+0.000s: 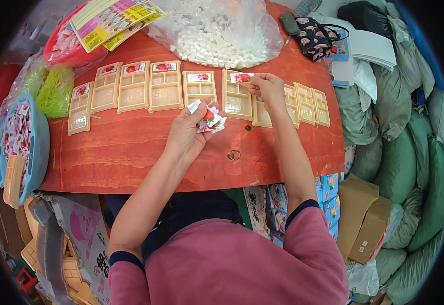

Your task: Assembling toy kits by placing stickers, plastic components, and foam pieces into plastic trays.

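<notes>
Hands were apart, both loaded. Right hand (268, 90): thumb and finger pinched the right end of 1 strawberry-print packet (241, 78), at the far compartment of a beige tray (238, 105); end grip presumably left the rest clear of the fingers. Couldn't tell if it touched the tray floor. Left hand (185, 131) gripped a loose bunch of packets (213, 122) over the table (90, 157), likely to keep spares close. The other trays (133, 96) sat side by side, probably for easy reach. Packet's long axis ran roughly left-right, across the tray's near-far long axis; free end pointed left.
</notes>
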### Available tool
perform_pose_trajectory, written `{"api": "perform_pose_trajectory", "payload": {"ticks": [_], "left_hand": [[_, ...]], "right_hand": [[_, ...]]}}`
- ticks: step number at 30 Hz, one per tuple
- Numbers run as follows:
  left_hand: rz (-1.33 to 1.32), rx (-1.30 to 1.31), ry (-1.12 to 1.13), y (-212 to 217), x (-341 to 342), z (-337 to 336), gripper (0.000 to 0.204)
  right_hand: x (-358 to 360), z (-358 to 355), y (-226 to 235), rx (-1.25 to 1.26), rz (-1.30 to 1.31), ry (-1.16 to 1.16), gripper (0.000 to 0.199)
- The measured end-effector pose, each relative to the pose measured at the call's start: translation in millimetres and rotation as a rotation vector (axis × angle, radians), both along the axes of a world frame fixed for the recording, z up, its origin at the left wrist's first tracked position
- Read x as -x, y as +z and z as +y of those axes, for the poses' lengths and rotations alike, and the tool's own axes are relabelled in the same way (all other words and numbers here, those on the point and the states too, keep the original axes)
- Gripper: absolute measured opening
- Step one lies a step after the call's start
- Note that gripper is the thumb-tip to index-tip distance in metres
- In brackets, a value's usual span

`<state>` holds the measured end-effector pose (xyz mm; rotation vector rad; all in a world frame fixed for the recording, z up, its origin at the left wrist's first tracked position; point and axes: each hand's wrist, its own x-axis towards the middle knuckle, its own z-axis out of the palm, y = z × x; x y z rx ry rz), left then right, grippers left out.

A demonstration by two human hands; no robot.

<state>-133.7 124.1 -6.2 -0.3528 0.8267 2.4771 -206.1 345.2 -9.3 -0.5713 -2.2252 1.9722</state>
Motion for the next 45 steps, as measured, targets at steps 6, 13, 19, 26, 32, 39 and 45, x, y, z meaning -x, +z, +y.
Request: {"api": "perform_pose_trajectory", "payload": {"ticks": [6,13,19,26,32,39,45], "left_hand": [[-0.011,-0.014,0.031,-0.9,1.4,1.8,0.025],[-0.01,-0.024,0.096,-6.3,5.5,6.5,0.022],[0.066,-0.055,0.198,-9.1,8.0,19.9,0.021],[0.102,-0.06,0.29,-5.7,3.7,41.2,0.023],[0.096,-0.081,0.312,-5.7,5.0,41.4,0.026],[0.036,-0.079,0.229,-5.4,-2.3,49.6,0.027],[0.016,-0.052,0.19,-4.0,-0.1,54.3,0.028]], "right_hand": [[13.6,-2.0,-4.9,0.018,0.007,-0.01,0.012],[7.8,-6.9,10.9,-0.781,-0.052,0.13,0.025],[-44.8,-41.8,51.5,-0.114,-0.188,0.493,0.027],[-64.6,-24.5,51.8,-0.014,-0.191,0.581,0.021],[-53.5,28.0,51.0,-0.097,-0.045,0.46,0.012],[-12.5,96.7,15.7,-0.245,-0.029,0.199,0.012],[3.4,92.9,-6.9,-0.409,-0.06,0.299,0.012]]}}
